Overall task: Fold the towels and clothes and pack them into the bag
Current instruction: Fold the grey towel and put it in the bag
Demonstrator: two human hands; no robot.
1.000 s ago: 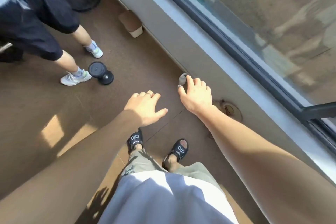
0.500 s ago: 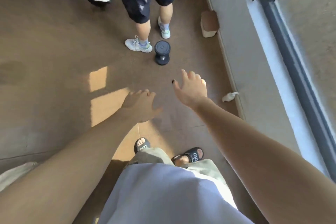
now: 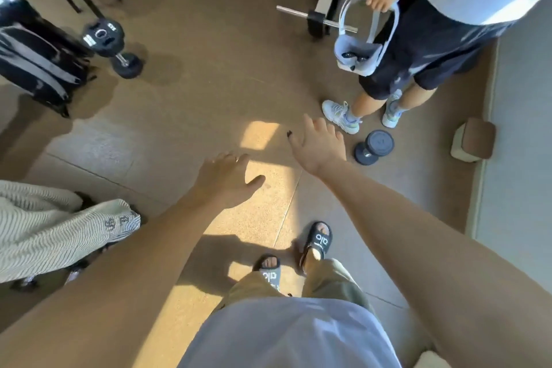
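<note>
My left hand (image 3: 222,181) and my right hand (image 3: 318,145) are stretched out in front of me over the brown floor, fingers apart, holding nothing. A striped cream cloth (image 3: 50,227) lies crumpled at the left edge, well left of my left hand. A black bag with grey stripes (image 3: 35,60) stands at the upper left. No towel is in either hand.
Another person (image 3: 442,24) stands at the upper right holding a grey headset (image 3: 363,36). A dumbbell (image 3: 373,146) lies near that person's shoes, close to my right hand. A second dumbbell (image 3: 112,45), a weight bench (image 3: 325,3) and a small block (image 3: 472,143) by the wall stand around.
My view has swung left, away from the window wall. The striped cloth, the black bag and the bench have come into view. Both hands stay open and empty.
</note>
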